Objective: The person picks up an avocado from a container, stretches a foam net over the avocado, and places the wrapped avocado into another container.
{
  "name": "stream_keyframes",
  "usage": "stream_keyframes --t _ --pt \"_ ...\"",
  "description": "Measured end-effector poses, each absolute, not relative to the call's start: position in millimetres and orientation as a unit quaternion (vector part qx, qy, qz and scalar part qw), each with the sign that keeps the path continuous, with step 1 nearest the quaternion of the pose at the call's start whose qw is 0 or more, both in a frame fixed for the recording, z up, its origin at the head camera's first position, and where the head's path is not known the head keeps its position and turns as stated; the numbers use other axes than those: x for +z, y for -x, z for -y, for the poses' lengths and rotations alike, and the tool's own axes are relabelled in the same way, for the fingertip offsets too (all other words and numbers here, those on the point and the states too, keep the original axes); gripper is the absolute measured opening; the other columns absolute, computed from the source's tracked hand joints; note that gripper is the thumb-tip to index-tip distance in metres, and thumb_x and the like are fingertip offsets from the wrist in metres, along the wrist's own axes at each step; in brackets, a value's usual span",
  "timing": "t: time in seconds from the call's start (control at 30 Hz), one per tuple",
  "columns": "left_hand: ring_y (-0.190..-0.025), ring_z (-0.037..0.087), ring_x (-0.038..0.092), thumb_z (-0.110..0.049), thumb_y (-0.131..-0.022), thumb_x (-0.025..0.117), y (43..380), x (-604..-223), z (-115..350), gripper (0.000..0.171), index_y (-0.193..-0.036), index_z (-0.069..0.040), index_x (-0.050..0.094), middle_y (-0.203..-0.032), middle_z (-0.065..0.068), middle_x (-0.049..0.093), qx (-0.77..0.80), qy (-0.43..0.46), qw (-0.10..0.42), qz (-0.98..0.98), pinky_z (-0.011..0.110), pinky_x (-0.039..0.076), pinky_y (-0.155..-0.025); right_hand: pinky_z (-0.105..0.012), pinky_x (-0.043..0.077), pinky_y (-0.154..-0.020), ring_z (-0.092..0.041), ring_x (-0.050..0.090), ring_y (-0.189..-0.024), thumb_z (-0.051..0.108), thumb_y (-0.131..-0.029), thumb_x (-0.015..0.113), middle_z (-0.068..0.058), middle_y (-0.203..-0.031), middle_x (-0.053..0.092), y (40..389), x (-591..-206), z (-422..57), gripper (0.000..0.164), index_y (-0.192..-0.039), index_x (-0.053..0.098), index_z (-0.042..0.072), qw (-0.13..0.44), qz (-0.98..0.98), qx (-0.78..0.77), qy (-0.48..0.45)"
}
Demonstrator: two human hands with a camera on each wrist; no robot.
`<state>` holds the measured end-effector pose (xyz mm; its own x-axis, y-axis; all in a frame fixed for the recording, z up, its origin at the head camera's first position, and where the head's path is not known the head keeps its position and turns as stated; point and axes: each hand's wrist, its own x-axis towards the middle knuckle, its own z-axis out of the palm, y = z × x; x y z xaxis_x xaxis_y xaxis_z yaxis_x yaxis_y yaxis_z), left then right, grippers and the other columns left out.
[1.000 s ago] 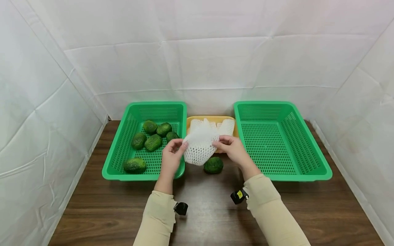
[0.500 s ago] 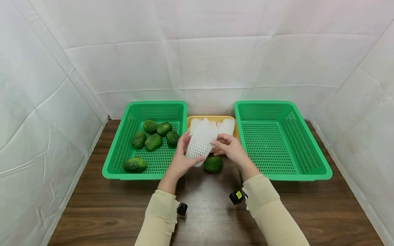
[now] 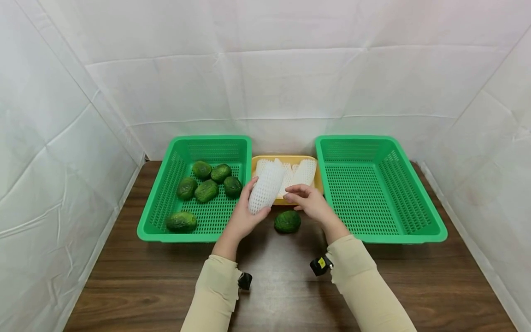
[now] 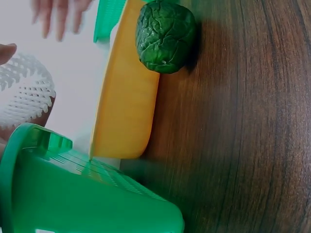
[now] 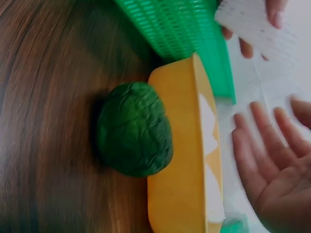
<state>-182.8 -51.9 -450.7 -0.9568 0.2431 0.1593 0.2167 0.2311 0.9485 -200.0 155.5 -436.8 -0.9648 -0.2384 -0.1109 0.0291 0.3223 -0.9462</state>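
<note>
My left hand (image 3: 242,217) grips a white foam net sleeve (image 3: 266,188), thumb on the near side and fingers round the far side. The sleeve is tilted over the yellow tray (image 3: 318,183). My right hand (image 3: 310,202) is to the right of it, holding nothing; in the right wrist view its fingers (image 5: 269,141) are spread and slightly bent. On the table just in front of the tray lies a wrinkled dark green avocado (image 3: 287,222), touched by neither hand. Seen from the left wrist, the sleeve's open mouth (image 4: 29,90) shows at the left edge.
More white net sleeves (image 3: 304,172) lie in the yellow tray. To the left, a green basket (image 3: 143,226) holds several avocados (image 3: 206,191). Another green basket (image 3: 439,233) stands at the right, its slotted bottom showing. White sheeting (image 3: 290,83) rises behind the brown wooden table (image 3: 274,295).
My left hand has shifted from pinching the sleeve's left edge to gripping it round its lower part. The right hand has let go of the sleeve, which is now rounder and more upright.
</note>
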Motion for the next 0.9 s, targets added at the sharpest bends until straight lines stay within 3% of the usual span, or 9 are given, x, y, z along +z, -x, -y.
stream_keyframes --t 0.13,0.33,0.47,0.6,0.7,0.8,0.9 --pt "-0.116 0.033 0.046 -0.012 -0.083 0.070 187 -458 54 0.078 -0.147 -0.020 0.025 -0.140 0.016 0.038 0.613 -0.149 0.012 -0.775 0.051 0.040 -0.090 -0.044 0.043 -0.089 -0.033 0.051 -0.112 0.010 -0.091 0.058 -0.020 -0.121 0.056 200 -451 -158 0.034 -0.123 0.055 -0.002 0.152 -0.864 -0.475 0.072" --pt "-0.114 0.030 0.048 -0.019 -0.081 0.072 187 -457 55 0.082 -0.148 -0.024 0.024 -0.143 0.011 0.036 0.605 -0.133 0.023 -0.785 0.048 0.043 -0.087 -0.047 0.037 -0.096 -0.034 0.044 -0.120 0.011 -0.079 0.072 -0.018 -0.132 0.048 200 -473 -160 0.056 -0.130 0.050 0.003 0.190 -0.895 -0.399 0.058" --pt "-0.110 0.031 0.051 -0.012 -0.081 0.072 187 -456 55 0.083 -0.146 -0.018 0.021 -0.137 0.016 0.042 0.640 -0.128 0.034 -0.757 0.046 0.045 -0.085 -0.047 0.037 -0.096 -0.033 0.044 -0.120 0.004 -0.072 0.076 -0.017 -0.135 0.045 202 -481 -159 0.066 -0.132 0.048 0.005 0.199 -0.901 -0.382 0.048" --pt "-0.108 0.032 0.053 -0.008 -0.081 0.071 187 -455 55 0.076 -0.140 -0.013 0.024 -0.133 0.018 0.043 0.660 -0.120 0.050 -0.740 0.042 0.049 -0.080 -0.044 0.041 -0.090 -0.030 0.047 -0.114 -0.005 -0.069 0.076 -0.016 -0.135 0.044 202 -485 -156 0.072 -0.133 0.046 0.006 0.202 -0.903 -0.378 0.038" --pt "-0.108 0.031 0.051 -0.008 -0.081 0.071 186 -452 55 0.072 -0.140 -0.012 0.031 -0.132 0.018 0.043 0.658 -0.110 0.061 -0.742 0.041 0.048 -0.080 -0.039 0.044 -0.077 -0.028 0.051 -0.099 -0.010 -0.067 0.073 -0.017 -0.132 0.046 201 -488 -155 0.072 -0.132 0.046 0.008 0.206 -0.901 -0.380 0.030" --pt "-0.107 0.031 0.051 -0.007 -0.081 0.071 181 -442 55 0.066 -0.139 -0.009 0.038 -0.130 0.020 0.045 0.650 -0.110 0.062 -0.749 0.040 0.048 -0.079 -0.035 0.043 -0.068 -0.026 0.050 -0.088 -0.012 -0.067 0.070 -0.017 -0.127 0.049 200 -489 -154 0.067 -0.127 0.048 0.008 0.204 -0.901 -0.381 0.023" --pt "-0.105 0.031 0.052 -0.007 -0.081 0.070 175 -430 56 0.063 -0.137 -0.006 0.042 -0.128 0.020 0.048 0.641 -0.116 0.062 -0.756 0.039 0.048 -0.078 -0.036 0.044 -0.071 -0.025 0.052 -0.090 -0.009 -0.068 0.071 -0.017 -0.123 0.051 199 -488 -155 0.058 -0.120 0.049 0.007 0.198 -0.903 -0.381 0.022"
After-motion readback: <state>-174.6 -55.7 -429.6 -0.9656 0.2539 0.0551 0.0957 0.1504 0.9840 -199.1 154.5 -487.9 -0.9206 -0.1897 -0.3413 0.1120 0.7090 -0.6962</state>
